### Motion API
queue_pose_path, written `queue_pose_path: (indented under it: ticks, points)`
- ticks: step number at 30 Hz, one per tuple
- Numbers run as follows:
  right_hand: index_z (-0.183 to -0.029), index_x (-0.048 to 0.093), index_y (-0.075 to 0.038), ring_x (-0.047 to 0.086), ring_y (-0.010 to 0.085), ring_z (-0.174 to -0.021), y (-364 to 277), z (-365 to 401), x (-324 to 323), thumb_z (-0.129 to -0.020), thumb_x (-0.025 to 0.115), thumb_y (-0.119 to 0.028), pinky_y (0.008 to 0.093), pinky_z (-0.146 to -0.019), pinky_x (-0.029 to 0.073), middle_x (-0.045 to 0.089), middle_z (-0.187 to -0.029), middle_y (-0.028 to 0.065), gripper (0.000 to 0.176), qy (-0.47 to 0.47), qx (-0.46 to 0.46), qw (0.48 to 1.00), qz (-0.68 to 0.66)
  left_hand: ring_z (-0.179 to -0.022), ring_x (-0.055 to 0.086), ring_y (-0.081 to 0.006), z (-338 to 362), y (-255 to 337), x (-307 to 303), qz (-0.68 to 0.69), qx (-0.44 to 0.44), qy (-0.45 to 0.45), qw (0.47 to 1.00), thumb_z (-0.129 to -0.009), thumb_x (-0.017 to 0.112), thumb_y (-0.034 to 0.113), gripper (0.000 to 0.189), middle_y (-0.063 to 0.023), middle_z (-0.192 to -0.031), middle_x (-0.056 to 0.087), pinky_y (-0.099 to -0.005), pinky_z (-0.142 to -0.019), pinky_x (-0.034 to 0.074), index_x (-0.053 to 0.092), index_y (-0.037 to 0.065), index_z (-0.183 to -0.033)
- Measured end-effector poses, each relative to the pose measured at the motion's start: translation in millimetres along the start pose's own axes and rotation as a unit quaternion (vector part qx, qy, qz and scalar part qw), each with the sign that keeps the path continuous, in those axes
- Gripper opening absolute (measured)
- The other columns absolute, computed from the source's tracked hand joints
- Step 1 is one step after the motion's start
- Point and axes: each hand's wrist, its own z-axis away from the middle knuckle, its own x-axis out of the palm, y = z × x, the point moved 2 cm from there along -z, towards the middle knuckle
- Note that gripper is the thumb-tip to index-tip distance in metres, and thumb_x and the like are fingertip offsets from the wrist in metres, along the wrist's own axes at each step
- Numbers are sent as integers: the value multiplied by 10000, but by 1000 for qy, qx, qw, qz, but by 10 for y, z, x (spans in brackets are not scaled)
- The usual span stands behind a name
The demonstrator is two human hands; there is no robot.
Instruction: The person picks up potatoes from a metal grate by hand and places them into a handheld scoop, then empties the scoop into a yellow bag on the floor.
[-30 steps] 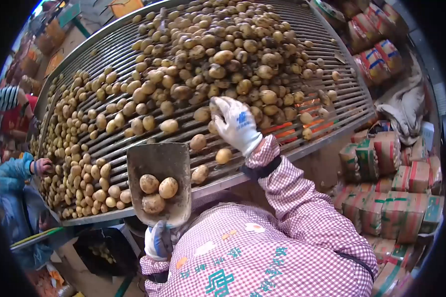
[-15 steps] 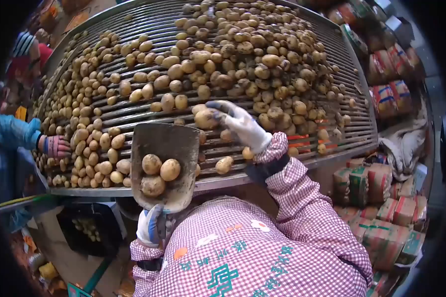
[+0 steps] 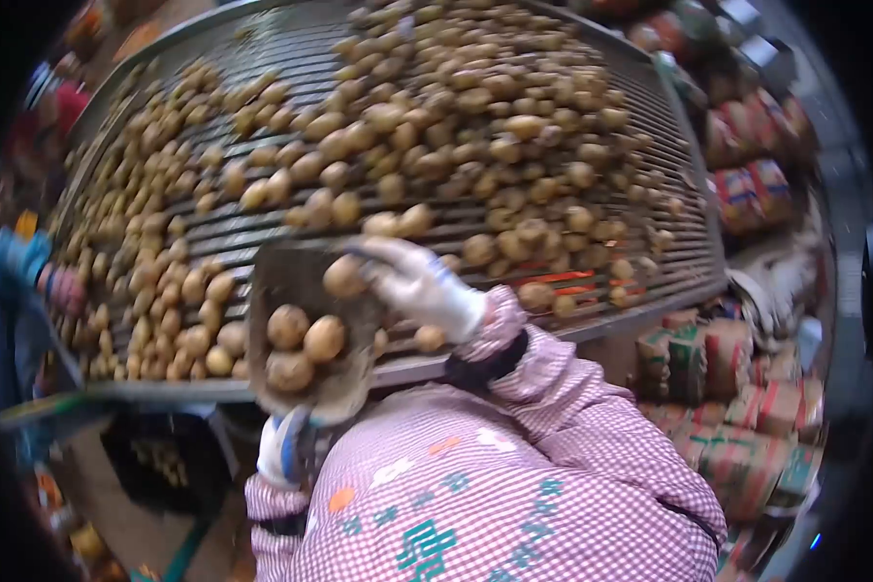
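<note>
My left hand (image 3: 283,450), in a white and blue glove, is wrapped round the handle end of a worn, dirty scoop (image 3: 283,270) at the near edge of the sorting rack. Inside the scoop lie three large potatoes (image 3: 324,339). Over its far right part, my right hand (image 3: 419,289), gloved in white with dark fingertips, has its fingers closed on another potato (image 3: 343,277). The palm side of that hand is hidden.
Many potatoes (image 3: 543,175) cover the slatted rack (image 3: 252,225). At the left, a co-worker's gloved hand (image 3: 65,291) is beside the potatoes. Packed sacks (image 3: 747,456) are stacked at the right. Below the rack stands a black container (image 3: 165,466) with small potatoes.
My right hand has moved left from the rack to above the scoop, bringing a potato with it. The scoop stays in my left hand. The whole view has shifted slightly and blurred.
</note>
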Motion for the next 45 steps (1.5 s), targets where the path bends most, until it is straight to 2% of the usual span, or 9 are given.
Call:
queue_pose_path:
  ticks: [3,4,8,12,22,24,35,38,45]
  points:
    - [-1355,597,2,621,352,-1231,-69,64,-147,-970,635,-78,398,-1034,500,625,-1314,233,395,-1,-89,987,136,-817,678,-304,85,-137,101,210,-170,2,963,-981,590,64,252,-178,-968,683,-394,-723,543,611,-16,-1219]
    - [-1357,591,7,605,385,-1249,-147,56,-239,-959,637,-70,412,-1044,495,605,-1337,252,408,1,-91,986,143,-867,669,-359,7,95,73,-145,151,68,975,-957,604,0,377,-208,-1040,668,-448,-749,540,544,-14,-1329]
    - [-1310,611,15,578,420,-1271,-48,-53,-1088,-923,634,-58,449,-1090,473,588,-1354,270,395,79,-94,957,264,-898,651,-418,349,-578,417,186,-290,21,938,-963,627,28,443,-256,-1091,641,-493,-781,531,494,-11,-1384]
    - [-1285,625,5,585,398,-1261,113,-110,-2272,-919,597,-57,455,-1100,478,606,-1351,247,373,182,-72,882,428,-825,644,-340,319,-421,721,208,-254,118,937,-975,594,1,336,-227,-1051,638,-458,-747,535,545,-20,-1306]
    - [-1325,527,-77,620,375,-1217,392,-571,-3726,-987,593,-385,453,-1008,518,618,-1311,183,462,88,289,724,619,-775,661,-240,-81,68,1375,232,-257,104,932,-988,574,36,261,-180,-986,653,-389,-700,556,581,10,-1248]
    - [-1317,531,-69,620,373,-1225,424,-641,-3813,-981,601,-402,449,-1016,513,620,-1321,183,479,87,298,727,612,-831,672,-235,-486,735,1377,561,-371,109,732,-982,578,99,293,-168,-1043,657,-418,-724,568,581,-25,-1248]
    - [-1393,551,2,620,258,-1229,157,64,-3333,-990,695,-257,359,-1047,536,601,-1374,174,500,95,84,963,-237,-496,552,-122,-787,1134,1551,457,-379,123,795,-986,584,217,243,-99,-817,681,-247,-486,439,603,11,-1113]
    - [-1443,548,-35,606,267,-1243,-50,237,-2790,-1034,614,-273,387,-1081,487,637,-1340,144,478,-142,32,988,-55,-529,564,-124,-750,1010,1676,458,-369,133,798,-998,569,211,234,-99,-785,666,-242,-503,438,604,5,-1102]
    - [-1279,621,17,640,380,-1136,312,250,-3779,-928,631,-225,455,-1014,515,654,-1236,239,426,198,-30,835,512,-621,585,-124,-623,822,1672,405,-281,109,863,-1011,556,183,192,-70,-780,646,-257,-562,454,608,-1,-996]
